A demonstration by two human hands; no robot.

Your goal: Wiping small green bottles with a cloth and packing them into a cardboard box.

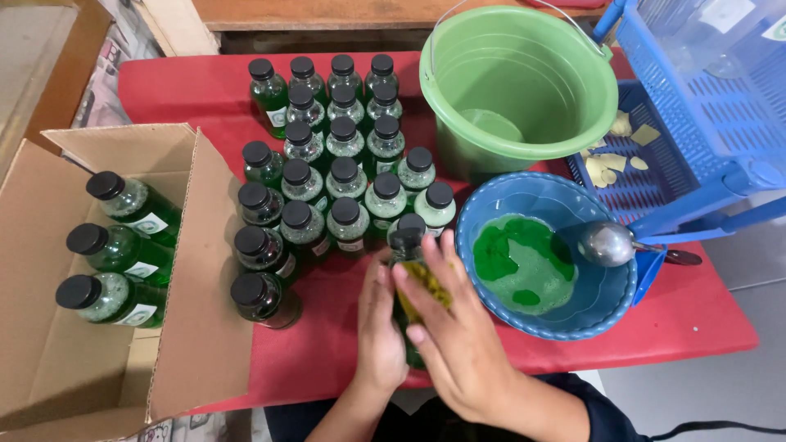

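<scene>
Fingers (426, 270) of the right hand (458, 336) are wrapped over the front of a green bottle (407, 245), pressing on a yellowish label (430, 286) laid along its side, while the left hand (378, 327) cups the same bottle from the other side, its fingers closed flat against the glass. The bottle stands, or is held just above, the near edge of the red worktop (679, 315), directly in front of the person, with its black cap poking out above both hands; I can't tell whether its base touches the cloth.

Just behind it is a tight cluster of capped green bottles (344, 155), set in rough rows and running toward the far side of the worktop. To the person's left sits an open cardboard box (196, 327) with three more bottles (123, 254) lying on their sides inside it, caps pointing left.

To the right of the held bottle, close beside the right hand, is a blue basin (610, 307) with a shallow pool of green liquid in it. A metal ladle (610, 243) rests across its far rim. Behind the basin stands a light green bucket (520, 82) with a wire handle, a little green liquid in its bottom. Further right is a blue plastic basket (704, 98), and beneath it a blue tray (647, 184) holding scraps of pale paper.
</scene>
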